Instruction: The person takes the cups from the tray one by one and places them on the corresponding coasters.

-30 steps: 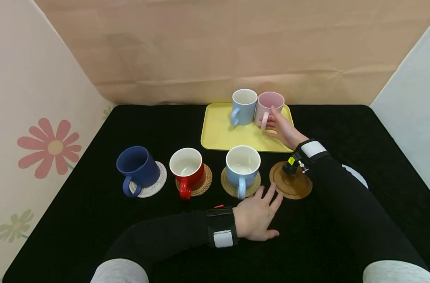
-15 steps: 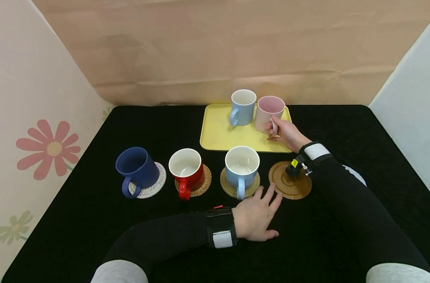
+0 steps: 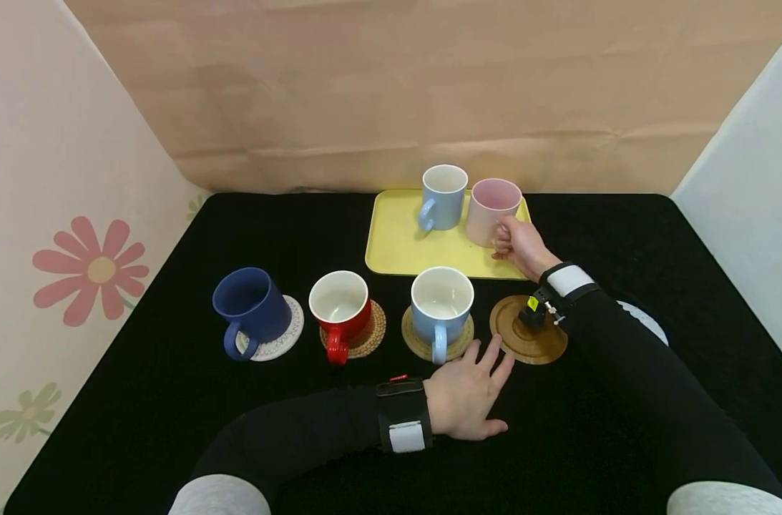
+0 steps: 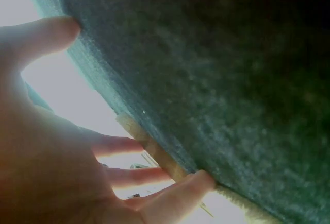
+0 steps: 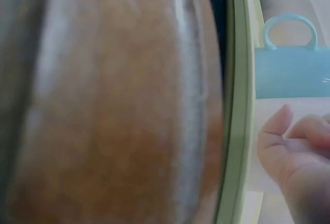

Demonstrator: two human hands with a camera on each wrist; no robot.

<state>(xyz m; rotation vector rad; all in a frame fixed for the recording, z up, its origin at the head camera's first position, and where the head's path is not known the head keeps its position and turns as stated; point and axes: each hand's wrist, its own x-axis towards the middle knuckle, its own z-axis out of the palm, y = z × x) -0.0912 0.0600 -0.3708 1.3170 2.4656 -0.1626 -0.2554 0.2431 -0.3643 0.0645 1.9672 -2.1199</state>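
Note:
My right hand [image 3: 522, 247] grips the handle of a pink mug [image 3: 484, 222], which stands upright over the right part of a yellow tray [image 3: 403, 250]. The fingers hide most of that handle. In the right wrist view the same hand [image 5: 304, 167] curls close against the pink mug's side. A light blue mug [image 3: 443, 207] stands just left of the pink one. My left hand [image 3: 464, 400] lies palm down on the black table with fingers spread. Its fingertips reach between another light blue mug [image 3: 432, 325] on a woven coaster and a brown wooden coaster [image 3: 539, 349].
A red mug [image 3: 348, 327] sits on a woven coaster [image 3: 378, 332], left of the front light blue mug. Farther left, a dark blue mug [image 3: 262, 315] stands tilted on a white coaster [image 3: 290, 332]. Another white coaster [image 3: 644, 320] is partly hidden behind my right forearm.
My right hand has closed round the pink mug's handle. The mug has shifted slightly toward me and right, away from the light blue mug. My left hand stays in place.

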